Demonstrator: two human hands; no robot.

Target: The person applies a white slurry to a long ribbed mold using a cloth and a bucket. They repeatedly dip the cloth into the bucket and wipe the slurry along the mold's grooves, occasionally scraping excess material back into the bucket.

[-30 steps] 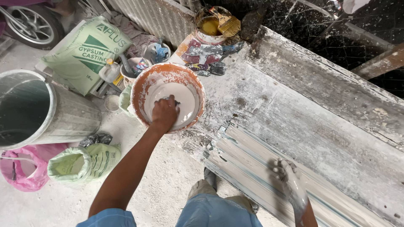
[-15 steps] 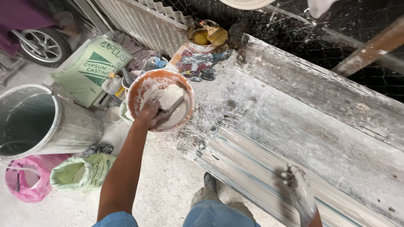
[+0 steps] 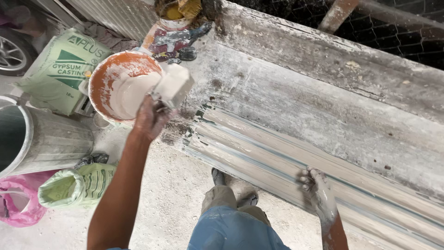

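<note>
White plaster coats the pad that my left hand grips, fingers closed on it, above the orange bowl so drips fall back; my right hand lies flat, fingers spread, on the ridged mould atop the desk.

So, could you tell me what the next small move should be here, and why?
Probably carry the left hand with its plaster-laden white block from above the orange bowl over to the ribbed mould. The block is loaded, and the right hand already rests on the wet ribs.
</note>
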